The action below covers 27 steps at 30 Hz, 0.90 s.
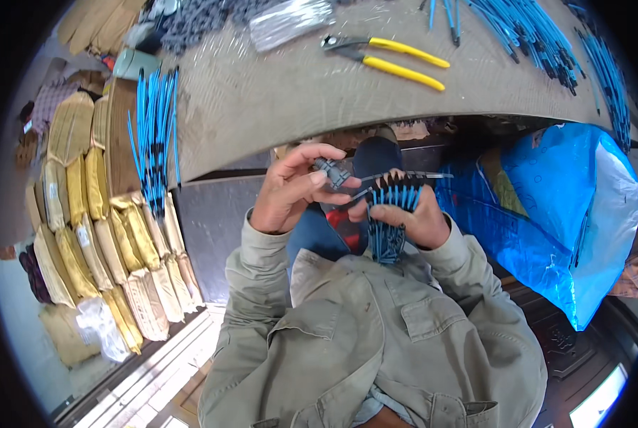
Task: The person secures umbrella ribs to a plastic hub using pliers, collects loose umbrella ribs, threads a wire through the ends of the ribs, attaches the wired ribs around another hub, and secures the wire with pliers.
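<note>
My left hand (288,187) pinches a small grey plastic fitting (330,172) between thumb and fingers, in front of my chest. Just beside it, my right hand (427,218) is closed round a bundle of thin blue rods with black ends (388,239). The bundle hangs down toward my lap, and its black tips fan out at the top. A thin dark strip crosses above these tips, reaching toward the left hand. The two hands are close together, and I cannot tell whether the fitting touches the strip.
On the grey table (262,93) lie yellow-handled cutting pliers (397,60), a clear plastic packet (292,23), a grey heap of fittings (197,21) and bundles of blue rods (529,36). More blue rods (155,121) overhang its left end. A blue sack (540,207) stands right; wrapped packages (105,235) are stacked left.
</note>
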Motion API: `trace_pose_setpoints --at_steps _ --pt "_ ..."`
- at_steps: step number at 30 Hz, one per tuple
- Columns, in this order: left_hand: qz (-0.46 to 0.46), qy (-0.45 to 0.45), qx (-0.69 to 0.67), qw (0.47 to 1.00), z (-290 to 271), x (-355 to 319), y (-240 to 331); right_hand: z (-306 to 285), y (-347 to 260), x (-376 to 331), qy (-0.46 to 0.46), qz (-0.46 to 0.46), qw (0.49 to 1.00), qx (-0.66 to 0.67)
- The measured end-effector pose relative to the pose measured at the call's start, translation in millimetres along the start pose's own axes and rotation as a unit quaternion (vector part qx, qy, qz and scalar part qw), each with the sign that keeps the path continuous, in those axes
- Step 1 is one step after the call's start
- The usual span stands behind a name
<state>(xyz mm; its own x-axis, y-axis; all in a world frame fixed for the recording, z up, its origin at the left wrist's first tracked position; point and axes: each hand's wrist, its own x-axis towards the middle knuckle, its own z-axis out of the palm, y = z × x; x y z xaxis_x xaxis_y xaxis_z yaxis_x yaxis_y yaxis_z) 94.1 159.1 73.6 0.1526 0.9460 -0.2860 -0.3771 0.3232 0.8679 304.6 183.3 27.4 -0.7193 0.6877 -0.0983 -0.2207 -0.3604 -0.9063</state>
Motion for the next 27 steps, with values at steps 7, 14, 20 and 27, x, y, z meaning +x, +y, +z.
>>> trace_pose_setpoints --at_steps 7,14,20,27 --pt "0.088 -0.072 -0.132 0.985 -9.2 -23.0 -31.3 28.9 5.2 4.9 0.001 0.015 0.998 0.068" --pt "0.12 0.04 -0.159 0.979 8.1 -25.4 -37.2 35.6 -0.9 1.0 0.02 0.016 1.0 0.003" --pt "0.079 -0.003 -0.225 0.971 3.4 -26.7 -44.3 34.3 3.1 2.4 0.05 -0.005 0.998 0.026" --pt "0.076 -0.003 -0.25 0.965 8.4 -26.0 -42.2 31.7 7.0 0.4 0.045 0.001 0.996 -0.081"
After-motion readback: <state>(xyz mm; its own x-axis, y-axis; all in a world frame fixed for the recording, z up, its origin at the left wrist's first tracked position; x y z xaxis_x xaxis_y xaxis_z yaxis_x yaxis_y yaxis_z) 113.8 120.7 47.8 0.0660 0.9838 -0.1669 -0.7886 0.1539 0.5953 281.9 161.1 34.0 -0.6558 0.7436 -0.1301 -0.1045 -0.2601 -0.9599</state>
